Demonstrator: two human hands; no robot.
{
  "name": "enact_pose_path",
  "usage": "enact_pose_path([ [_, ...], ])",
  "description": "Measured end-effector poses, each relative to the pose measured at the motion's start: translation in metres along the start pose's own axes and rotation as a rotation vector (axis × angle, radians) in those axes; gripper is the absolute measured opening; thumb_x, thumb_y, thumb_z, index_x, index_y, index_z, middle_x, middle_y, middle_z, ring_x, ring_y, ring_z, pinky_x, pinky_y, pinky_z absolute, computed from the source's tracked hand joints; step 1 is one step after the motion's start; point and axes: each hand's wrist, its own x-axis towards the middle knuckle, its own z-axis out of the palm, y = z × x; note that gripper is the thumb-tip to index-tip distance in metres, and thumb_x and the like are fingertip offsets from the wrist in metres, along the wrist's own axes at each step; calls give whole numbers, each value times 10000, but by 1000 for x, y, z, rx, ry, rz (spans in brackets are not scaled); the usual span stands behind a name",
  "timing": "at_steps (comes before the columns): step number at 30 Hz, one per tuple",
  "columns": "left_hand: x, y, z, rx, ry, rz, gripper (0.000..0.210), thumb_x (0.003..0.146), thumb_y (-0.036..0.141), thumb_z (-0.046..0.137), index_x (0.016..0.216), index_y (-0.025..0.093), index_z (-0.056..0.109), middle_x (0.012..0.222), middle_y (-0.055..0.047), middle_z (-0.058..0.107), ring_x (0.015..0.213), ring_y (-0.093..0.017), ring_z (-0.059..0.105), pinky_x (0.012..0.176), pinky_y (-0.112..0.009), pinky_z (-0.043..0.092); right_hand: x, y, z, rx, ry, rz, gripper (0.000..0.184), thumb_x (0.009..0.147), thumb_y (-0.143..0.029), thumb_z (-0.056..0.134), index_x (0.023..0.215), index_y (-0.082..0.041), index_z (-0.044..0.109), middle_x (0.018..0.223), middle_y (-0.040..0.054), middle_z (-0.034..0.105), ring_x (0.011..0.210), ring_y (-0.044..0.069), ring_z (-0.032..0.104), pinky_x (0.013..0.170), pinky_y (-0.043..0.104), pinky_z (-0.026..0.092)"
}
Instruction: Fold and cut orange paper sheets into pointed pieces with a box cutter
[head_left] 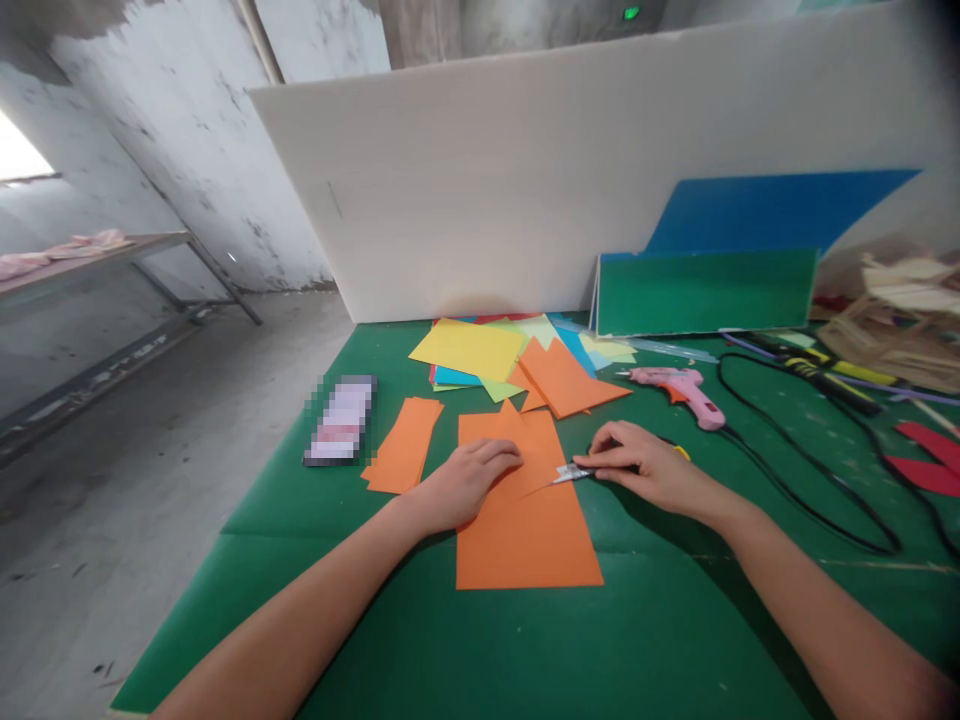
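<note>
A sheet of orange paper [525, 545] lies flat on the green table, its long side running away from me. My left hand [484, 475] rests on its left half, fingers laid down and slightly bent, pressing on the paper. At the right edge of the sheet, my right hand [637, 465] pinches a utility knife [574, 471], with its silver blade pointing left over the paper. A thin slanted line runs from the blade tip across the sheet. Part of the yellow and black handle shows behind my right hand; the rest is hidden.
Orange strips [405, 445] and a phone [345, 420] lie left. Behind are folded orange pieces [574, 380] and coloured sheets [472, 345]. A pink glue gun [679, 390], its black cord [817, 480] and pliers [825, 380] lie right. A white board [480, 190] stands behind.
</note>
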Motion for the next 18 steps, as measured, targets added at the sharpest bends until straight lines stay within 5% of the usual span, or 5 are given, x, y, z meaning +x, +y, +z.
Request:
enact_pose_path([
  [18,1,3,-2,9,8,-6,637,758,-51,350,1323,229,435,1402,-65,451,1316,-219,395,1063,-387,362,6,-17,7,4,-19,-35,299,956,-329,501,1207,-341,663,969,83,587,941,233,544,790,376,468],
])
